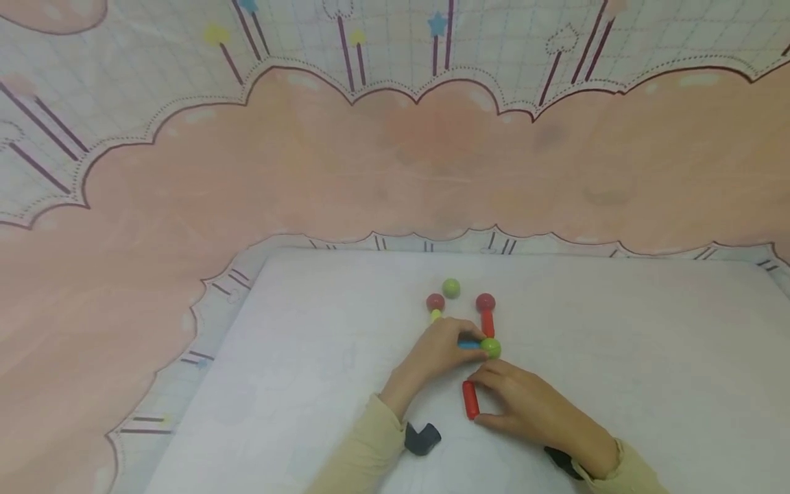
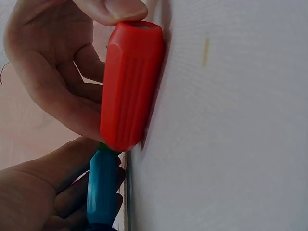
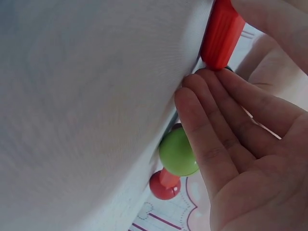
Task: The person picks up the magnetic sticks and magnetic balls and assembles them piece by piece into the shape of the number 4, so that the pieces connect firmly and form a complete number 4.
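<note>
My left hand (image 1: 432, 351) pinches the green ball (image 1: 492, 348) between thumb and index finger, with a blue rod (image 1: 469, 345) running from the ball under that hand. From the same ball a red rod (image 1: 487, 324) reaches back to a red ball (image 1: 485, 302). Nearer me, my right hand (image 1: 531, 405) holds a loose red stick (image 1: 471, 400) by its two ends, thumb at the near end and fingertips at the far one. In the left wrist view this ridged stick (image 2: 130, 86) lies close along the tabletop, its far end near the green ball.
Behind the left hand, another red ball (image 1: 435, 302) joins a yellow-green rod (image 1: 435, 315) partly hidden by that hand. A separate green ball (image 1: 451, 287) sits farther back on the white table (image 1: 308, 357). Patterned cloth (image 1: 345, 171) hangs beyond the table's far edge.
</note>
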A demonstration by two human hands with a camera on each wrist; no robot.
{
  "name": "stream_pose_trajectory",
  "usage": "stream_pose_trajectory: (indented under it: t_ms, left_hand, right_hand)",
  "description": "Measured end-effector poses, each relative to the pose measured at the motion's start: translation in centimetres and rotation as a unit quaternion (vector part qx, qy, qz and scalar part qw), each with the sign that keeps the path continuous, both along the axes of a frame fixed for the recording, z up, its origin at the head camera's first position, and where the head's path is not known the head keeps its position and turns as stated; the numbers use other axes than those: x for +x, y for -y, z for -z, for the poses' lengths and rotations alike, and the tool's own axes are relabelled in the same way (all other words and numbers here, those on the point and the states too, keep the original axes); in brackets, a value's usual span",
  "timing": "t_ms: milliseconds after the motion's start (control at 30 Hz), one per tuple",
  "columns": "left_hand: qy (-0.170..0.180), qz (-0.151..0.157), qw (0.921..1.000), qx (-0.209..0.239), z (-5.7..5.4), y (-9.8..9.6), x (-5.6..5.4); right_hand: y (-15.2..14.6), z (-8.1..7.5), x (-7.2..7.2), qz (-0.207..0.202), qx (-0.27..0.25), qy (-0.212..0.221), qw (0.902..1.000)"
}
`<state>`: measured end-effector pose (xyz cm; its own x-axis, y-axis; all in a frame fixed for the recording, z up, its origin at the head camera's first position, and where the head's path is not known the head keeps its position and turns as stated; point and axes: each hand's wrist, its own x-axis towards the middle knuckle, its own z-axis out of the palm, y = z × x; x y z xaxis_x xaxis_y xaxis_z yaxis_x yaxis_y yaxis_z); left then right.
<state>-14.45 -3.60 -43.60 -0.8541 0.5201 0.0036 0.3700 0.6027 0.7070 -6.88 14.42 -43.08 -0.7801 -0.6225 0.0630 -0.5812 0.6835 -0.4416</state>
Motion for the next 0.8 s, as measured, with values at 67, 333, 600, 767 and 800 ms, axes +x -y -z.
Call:
stream_pose_trajectory:
  t_ms: [67,333,600,767,800]
  left_hand:
    - [0.001,0.0,1.0,0.0,0.0,-0.1,0.1]
    - [-0.006,0.001,1.0,-0.001,0.1,-0.1,0.0]
    - [-0.007,0.007,1.0,0.002,0.0,-0.1,0.0]
    - [-0.005,0.006,1.0,0.003,0.1,-0.1,0.0]
    - [-0.004,0.006,1.0,0.004,0.2,-0.1,0.0]
  right_hand:
    - [0.0,-0.1,0.0,0.001,0.003,-0.002,1.0]
    - [-0.4,-0.4,-0.3,0.016,0.006,-0.006,0.9998]
    - [-1.2,-0.7,-0.6,0.031,0.016,-0.022,0.9991]
    - [-1.7,-0.6,-0.8,0.051,0.019,-0.031,0.9981]
    - [-1.7,-0.6,-0.8,0.054,0.019,-0.032,0.9978]
